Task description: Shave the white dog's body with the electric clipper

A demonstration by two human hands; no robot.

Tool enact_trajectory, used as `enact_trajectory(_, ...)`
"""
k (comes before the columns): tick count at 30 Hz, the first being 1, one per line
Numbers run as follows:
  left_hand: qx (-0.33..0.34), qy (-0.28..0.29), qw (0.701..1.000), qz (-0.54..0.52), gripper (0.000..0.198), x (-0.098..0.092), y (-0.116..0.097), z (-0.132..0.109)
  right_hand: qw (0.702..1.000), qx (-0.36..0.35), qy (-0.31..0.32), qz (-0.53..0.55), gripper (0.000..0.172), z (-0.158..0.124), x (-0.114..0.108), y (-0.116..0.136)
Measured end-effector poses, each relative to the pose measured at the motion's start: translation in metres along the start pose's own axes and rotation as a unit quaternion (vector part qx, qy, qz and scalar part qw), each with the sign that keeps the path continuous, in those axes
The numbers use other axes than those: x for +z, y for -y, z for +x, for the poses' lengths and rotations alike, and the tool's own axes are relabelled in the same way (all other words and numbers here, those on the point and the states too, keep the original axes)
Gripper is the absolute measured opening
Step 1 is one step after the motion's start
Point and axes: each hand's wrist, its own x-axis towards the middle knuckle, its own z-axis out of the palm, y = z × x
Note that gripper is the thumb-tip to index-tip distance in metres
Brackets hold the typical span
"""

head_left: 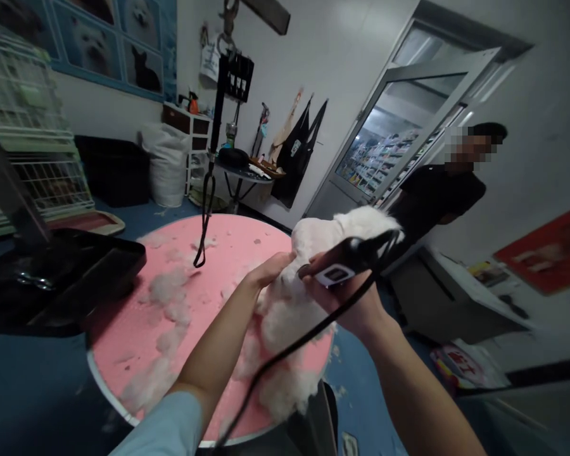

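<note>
A white, fluffy dog (316, 234) is at the right edge of a round pink grooming table (218, 247), its head turned away from me. My right hand (361, 304) is closed around a black electric clipper (342, 259), whose front end is against the dog's coat. From the clipper a black cord (285, 351) runs down toward me across the view. My left hand (273, 269) rests on the dog's near side, its fingertips partly hidden by fur; whether they grip cannot be told. Clumps of cut white fur (168, 288) lie over the tabletop.
A black loop leash (206, 215) hangs from an overhead arm above the table. A black tray (71, 278) stands at the left edge. A person in black (441, 196) stands by the open door (389, 139). Wire cages (42, 158) are at the left, a grey cabinet (437, 297) at the right.
</note>
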Motion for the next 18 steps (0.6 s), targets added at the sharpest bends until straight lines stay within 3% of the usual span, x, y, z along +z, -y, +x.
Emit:
enact_trajectory(4, 0.002, -0.018, 0.999, 0.043, 0.029, 0.002, -0.002, 0.003, 0.996, -0.021, 0.085, -0.035, 0.035, -0.013, 0.0, -0.004)
enact_trajectory(9, -0.018, -0.011, 0.999, 0.032, 0.038, 0.007, -0.007, 0.002, 0.997, -0.061, 0.019, -0.031, 0.026, -0.016, -0.008, -0.006)
enact_trajectory(14, -0.016, -0.025, 0.999, 0.028, 0.031, 0.009, -0.006, 0.003, 0.994, -0.05, 0.093, -0.031, 0.021, -0.03, -0.001, -0.02)
enact_trajectory(18, -0.013, 0.009, 0.999, 0.052, 0.028, 0.013, -0.002, 0.004, 0.999, -0.026, 0.023, -0.033, 0.016, -0.034, -0.002, -0.021)
